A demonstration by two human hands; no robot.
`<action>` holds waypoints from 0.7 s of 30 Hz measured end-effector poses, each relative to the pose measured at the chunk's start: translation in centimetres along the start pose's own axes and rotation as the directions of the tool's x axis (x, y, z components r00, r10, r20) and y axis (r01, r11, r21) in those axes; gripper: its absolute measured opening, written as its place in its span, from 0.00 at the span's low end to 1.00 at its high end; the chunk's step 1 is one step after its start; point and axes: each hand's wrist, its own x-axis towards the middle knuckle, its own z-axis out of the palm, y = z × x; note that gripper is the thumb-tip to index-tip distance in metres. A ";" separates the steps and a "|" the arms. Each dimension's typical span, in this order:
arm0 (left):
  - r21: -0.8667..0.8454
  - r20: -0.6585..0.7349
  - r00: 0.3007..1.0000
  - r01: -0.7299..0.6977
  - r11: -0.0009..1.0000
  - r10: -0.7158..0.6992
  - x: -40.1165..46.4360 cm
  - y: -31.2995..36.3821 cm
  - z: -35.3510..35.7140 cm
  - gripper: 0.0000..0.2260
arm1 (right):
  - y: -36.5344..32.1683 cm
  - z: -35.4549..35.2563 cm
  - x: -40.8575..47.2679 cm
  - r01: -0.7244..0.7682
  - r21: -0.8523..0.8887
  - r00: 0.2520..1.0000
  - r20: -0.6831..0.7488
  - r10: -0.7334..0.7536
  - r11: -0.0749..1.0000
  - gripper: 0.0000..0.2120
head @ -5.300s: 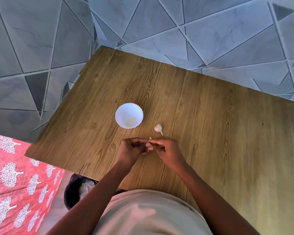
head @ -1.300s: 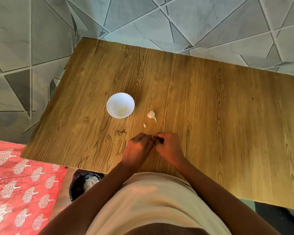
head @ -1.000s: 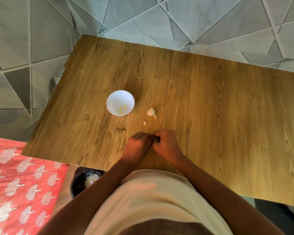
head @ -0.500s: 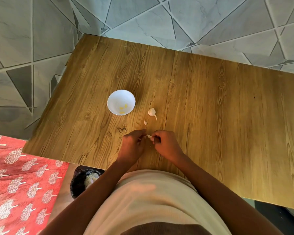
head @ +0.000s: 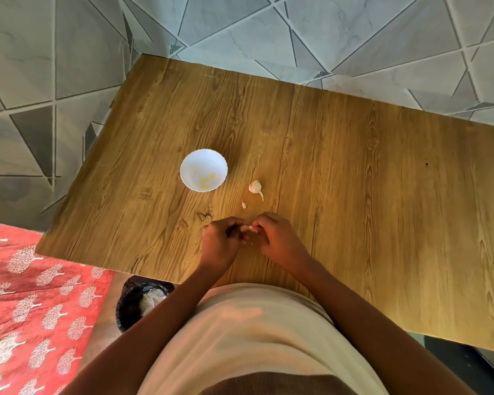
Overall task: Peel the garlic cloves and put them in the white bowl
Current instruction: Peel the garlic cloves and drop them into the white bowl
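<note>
Black-lined bin (head: 143,302): floor, below near table edge, pale scraps inside. Left hand (head: 220,243), right hand (head: 280,240): low over wooden table (head: 354,172), fingers curled, together pinching one garlic clove (head: 249,228) between fingertips. Peel scrap (head: 244,204): on table just beyond hands. Partial garlic bulb (head: 255,187): farther. White bowl (head: 204,170): left of bulb, apart, yellowish peeled cloves (head: 207,178) inside.
</note>
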 end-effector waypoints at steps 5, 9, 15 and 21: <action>0.004 0.003 0.998 -0.066 0.998 0.066 -0.3 0.5 -0.1 0.05 | -0.1 -0.4 0.0 -0.023 -0.027 0.998 -0.064 0.021 0.999 0.09; 0.008 0.030 0.998 -0.060 0.998 0.060 -0.2 0.4 -0.2 0.05 | -0.1 -0.4 -0.1 0.047 -0.016 0.997 -0.055 -0.048 0.999 0.10; 0.089 0.063 0.991 -0.121 0.989 0.116 -0.5 0.4 -0.4 0.09 | 0.2 -0.6 -0.3 0.106 -0.009 0.993 -0.048 -0.106 0.994 0.11; 0.118 0.107 0.983 -0.161 0.980 0.148 -0.6 0.3 -0.7 0.09 | 0.3 -1.2 -0.1 0.251 -0.137 0.968 0.033 -0.249 0.958 0.13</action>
